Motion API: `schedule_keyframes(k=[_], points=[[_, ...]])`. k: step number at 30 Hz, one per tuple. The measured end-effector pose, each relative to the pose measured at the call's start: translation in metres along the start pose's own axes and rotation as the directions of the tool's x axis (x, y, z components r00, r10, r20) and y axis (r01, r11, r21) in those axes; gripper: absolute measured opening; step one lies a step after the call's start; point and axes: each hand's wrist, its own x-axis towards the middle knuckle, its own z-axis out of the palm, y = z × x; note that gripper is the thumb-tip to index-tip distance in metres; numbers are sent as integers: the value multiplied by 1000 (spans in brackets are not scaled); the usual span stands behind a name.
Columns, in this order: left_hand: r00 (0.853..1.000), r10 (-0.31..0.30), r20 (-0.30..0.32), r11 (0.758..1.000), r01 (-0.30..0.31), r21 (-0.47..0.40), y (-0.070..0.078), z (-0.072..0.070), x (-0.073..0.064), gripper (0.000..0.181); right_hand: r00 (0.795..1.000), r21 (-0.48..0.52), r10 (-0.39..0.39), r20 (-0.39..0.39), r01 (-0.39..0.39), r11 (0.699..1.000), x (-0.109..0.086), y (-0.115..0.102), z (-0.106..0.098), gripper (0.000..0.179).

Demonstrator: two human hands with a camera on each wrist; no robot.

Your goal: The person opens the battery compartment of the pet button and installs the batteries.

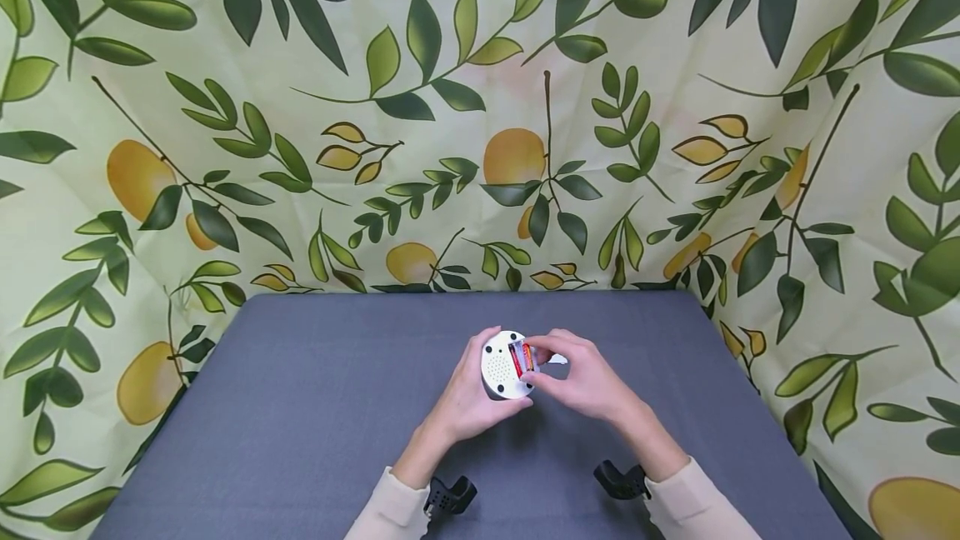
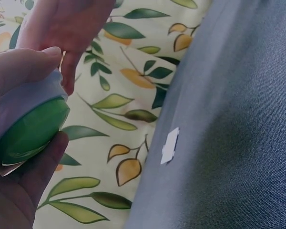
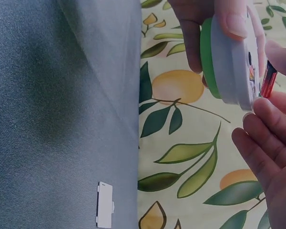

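My left hand (image 1: 468,398) grips a round white device (image 1: 499,371) with a green side (image 2: 35,131), held above the table. Its face with a dotted hole pattern and dark round feet is turned up toward the head camera. Red batteries (image 1: 517,361) show in an uncovered compartment on that face. Between thumb and fingers, my right hand (image 1: 588,375) pinches a red and black battery (image 3: 269,80) right at the compartment. How far that battery sits in its slot is hidden by the fingers. A white battery cover (image 3: 105,205) lies on the table beyond the device.
The grey cloth-covered table (image 1: 337,390) spreads under both hands. A leaf-and-fruit patterned cloth (image 1: 450,123) hangs behind it and at both sides. Black wrist mounts (image 1: 452,496) are strapped to both forearms.
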Motion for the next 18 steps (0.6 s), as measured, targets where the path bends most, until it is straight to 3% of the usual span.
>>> schedule_keyframes(k=[13, 18], points=[[1000, 15, -10, 1000, -15, -2, 0, -1, 1, 101, 998, -91, -48, 32, 51, 995, -1, 0, 3, 44], [1000, 11, -7, 1000, -11, 2, -1, -2, 1, 102, 999, -92, -24, 24, 27, 995, -2, 0, 4, 38]])
